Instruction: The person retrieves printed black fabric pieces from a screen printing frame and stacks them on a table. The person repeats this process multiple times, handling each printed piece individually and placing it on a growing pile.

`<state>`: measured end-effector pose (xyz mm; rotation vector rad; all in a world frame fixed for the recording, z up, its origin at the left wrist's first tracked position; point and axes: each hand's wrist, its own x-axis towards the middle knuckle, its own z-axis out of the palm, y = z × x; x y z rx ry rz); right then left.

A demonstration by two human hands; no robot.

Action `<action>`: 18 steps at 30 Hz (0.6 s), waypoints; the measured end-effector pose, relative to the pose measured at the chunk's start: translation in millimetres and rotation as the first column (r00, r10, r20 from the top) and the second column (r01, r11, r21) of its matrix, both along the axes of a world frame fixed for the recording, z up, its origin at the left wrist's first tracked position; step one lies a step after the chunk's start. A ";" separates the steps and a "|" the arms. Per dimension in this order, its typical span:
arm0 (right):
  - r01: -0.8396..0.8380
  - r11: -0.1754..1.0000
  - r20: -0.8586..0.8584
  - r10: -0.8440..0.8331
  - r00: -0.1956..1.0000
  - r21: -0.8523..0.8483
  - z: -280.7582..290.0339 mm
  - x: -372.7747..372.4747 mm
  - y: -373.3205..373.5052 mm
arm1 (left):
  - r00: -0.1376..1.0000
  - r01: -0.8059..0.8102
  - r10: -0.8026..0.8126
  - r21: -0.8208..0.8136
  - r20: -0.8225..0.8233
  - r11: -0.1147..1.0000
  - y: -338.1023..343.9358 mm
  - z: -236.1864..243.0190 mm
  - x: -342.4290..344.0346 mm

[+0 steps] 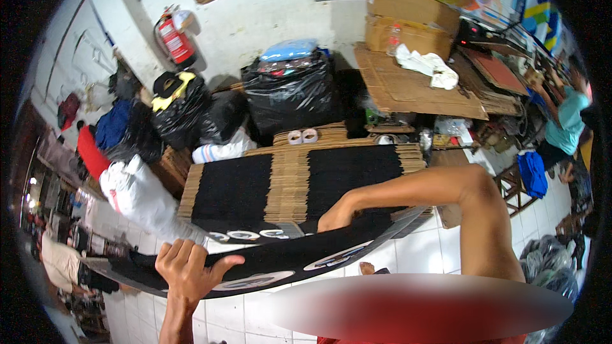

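A long black fabric panel (268,264) with white oval prints stretches across in front of me, bowed, its ends looking stiff and greyish. My left hand (186,271) is closed around its left part, fingers curled over it and thumb pointing right. My right hand (336,213) reaches down at the panel's far edge, right of the middle; its fingertips are hidden by black fabric. Just beyond lies a wide stack of cardboard sheets (287,185) with black fabric pieces (233,185) on them, white ovals showing along the near edge.
Two tape rolls (302,136) sit behind the stack. A white sack (137,191) stands at left, black bags (290,92) along the wall. A fire extinguisher (176,41) hangs there. Flattened cardboard (414,89) covers a table at right. People (567,118) work at far right and left (60,258).
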<state>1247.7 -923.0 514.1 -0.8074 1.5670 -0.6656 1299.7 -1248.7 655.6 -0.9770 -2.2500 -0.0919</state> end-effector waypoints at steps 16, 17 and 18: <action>0.309 0.950 -0.318 -0.279 0.906 0.045 22.9 55.5 111.4 | 0.964 0.265 -0.254 0.183 -0.082 0.947 92.7 -20.6 -22.1; 0.392 0.914 -0.363 -0.403 0.840 -0.106 31.3 58.5 116.6 | 0.957 0.283 -0.267 0.169 -0.110 0.944 96.3 -20.5 -24.0; 0.428 0.883 -0.413 -0.468 0.782 -0.191 40.6 61.8 123.6 | 0.941 0.330 -0.315 0.135 -0.122 0.934 98.6 -20.1 -27.3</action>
